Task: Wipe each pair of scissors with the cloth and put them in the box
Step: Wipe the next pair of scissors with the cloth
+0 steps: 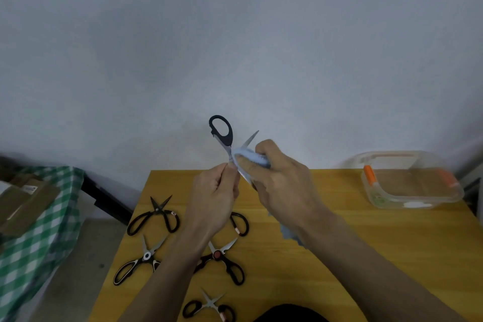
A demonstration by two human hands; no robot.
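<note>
My left hand (214,196) grips a pair of black-handled scissors (222,133), held up above the yellow table (339,256) with its blades spread. One black handle loop points up; one blade tip shows at the upper right. My right hand (277,178) holds a light blue cloth (248,158) wrapped around a blade near the pivot. The clear plastic box (410,185) with orange clips stands at the table's far right. Several other scissors lie on the left part of the table, among them a black pair (156,214), a silver-and-black pair (138,261) and a red-pivot pair (222,260).
A smaller pair of scissors (209,307) lies near the front edge. Left of the table is a green checked cloth (39,243) with a brown cardboard package (23,198) on it. A plain wall stands behind the table.
</note>
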